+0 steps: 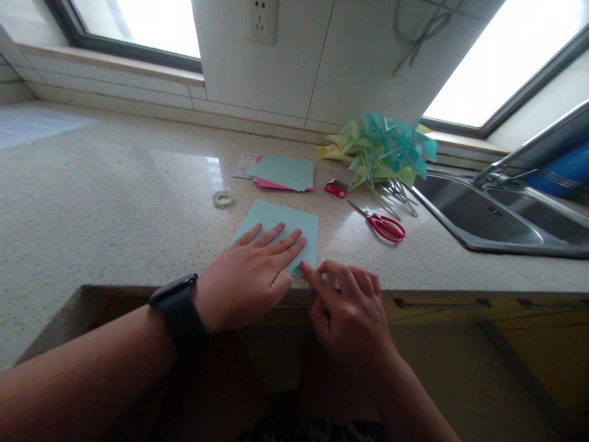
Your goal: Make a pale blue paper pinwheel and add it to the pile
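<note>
Fingers of the left hand: in the head view, spread wide and laid flat, pressing on paper without grasping it.
Right hand: index fingertip set on the sheet's near corner, at about 5 o'clock from the sheet's middle; the other fingers curl inward. Whether the thumb pinches the edge from below, I cannot tell.
Light-blue paper sheet: flat on the desk at its near edge, directly under the left hand.
Smartwatch: strapped on the left wrist.
Clear tape roll: lying on its side at 10 o'clock from the sheet, near it.
Paper stack: at 12 o'clock, light blue over pink, with a printed packet showing at its 9 o'clock side.
Small red-and-black box: at 2 o'clock, just beside the pinwheels.
Red-handled scissors: at 3 o'clock, well apart from both hands, points toward 10 o'clock.
Paper pinwheels: bunched at 2 o'clock against the wall, teal, green and yellow, on thin sticks.
Sink: at 3 o'clock, beyond the scissors.
Progress: several pinwheels look finished; this sheet seems at an early stage, uncut where visible, its near corner perhaps being creased. Cutting and assembly appear left to do. Any fold beneath the hands is hidden.
</note>
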`<move>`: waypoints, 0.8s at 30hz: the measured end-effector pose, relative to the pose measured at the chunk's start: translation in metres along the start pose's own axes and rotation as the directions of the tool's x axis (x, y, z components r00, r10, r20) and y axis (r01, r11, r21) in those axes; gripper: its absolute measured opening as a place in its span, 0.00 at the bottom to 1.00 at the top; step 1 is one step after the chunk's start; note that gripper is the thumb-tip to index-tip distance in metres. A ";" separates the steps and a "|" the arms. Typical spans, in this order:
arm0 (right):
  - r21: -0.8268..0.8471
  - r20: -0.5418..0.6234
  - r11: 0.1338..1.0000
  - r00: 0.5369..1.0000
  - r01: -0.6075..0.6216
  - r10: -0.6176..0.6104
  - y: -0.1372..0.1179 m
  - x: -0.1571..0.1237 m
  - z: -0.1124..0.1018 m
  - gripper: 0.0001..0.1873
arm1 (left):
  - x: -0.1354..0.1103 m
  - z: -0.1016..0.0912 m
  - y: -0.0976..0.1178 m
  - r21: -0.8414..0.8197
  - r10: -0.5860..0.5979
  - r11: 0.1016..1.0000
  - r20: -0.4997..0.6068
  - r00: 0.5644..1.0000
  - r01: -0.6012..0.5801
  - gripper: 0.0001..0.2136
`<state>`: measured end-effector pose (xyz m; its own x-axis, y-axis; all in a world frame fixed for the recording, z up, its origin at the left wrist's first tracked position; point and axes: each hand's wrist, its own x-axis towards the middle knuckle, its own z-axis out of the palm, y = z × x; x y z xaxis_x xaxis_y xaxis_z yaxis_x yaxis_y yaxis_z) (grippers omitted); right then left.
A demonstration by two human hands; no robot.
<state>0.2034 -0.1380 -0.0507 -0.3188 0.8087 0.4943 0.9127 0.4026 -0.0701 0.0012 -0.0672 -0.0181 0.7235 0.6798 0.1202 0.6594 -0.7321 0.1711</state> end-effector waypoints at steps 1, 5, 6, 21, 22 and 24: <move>-0.011 0.006 1.000 1.000 0.002 -0.002 0.000 0.001 0.000 0.26 | 0.000 0.000 0.000 0.002 0.002 1.000 -0.003 1.000 -0.002 0.26; -0.036 0.049 0.999 0.999 0.004 -0.002 -0.001 0.005 -0.002 0.28 | 0.000 0.002 -0.001 0.015 0.012 1.000 -0.016 1.000 -0.011 0.25; -0.038 0.060 0.999 0.998 0.001 0.002 -0.001 0.006 -0.002 0.28 | 0.000 0.002 -0.001 0.018 0.010 1.000 -0.015 1.000 -0.010 0.25; -0.079 0.152 0.997 0.988 -0.014 0.026 -0.007 0.013 -0.003 0.37 | -0.002 -0.004 0.002 0.042 0.053 0.998 0.019 0.998 -0.054 0.23; -0.079 0.155 0.997 0.988 -0.013 0.026 -0.007 0.013 -0.003 0.38 | -0.002 -0.004 0.001 0.047 0.050 0.998 0.019 0.999 -0.050 0.24; -0.075 0.162 0.997 0.986 -0.014 0.026 -0.006 0.013 -0.003 0.39 | -0.002 -0.002 0.000 0.045 0.023 0.999 0.025 0.999 -0.024 0.26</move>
<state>0.1944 -0.1314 -0.0408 -0.3318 0.8780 0.3451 0.9337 0.3577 -0.0123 -0.0003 -0.0686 -0.0160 0.7432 0.6617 0.0993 0.6505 -0.7493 0.1239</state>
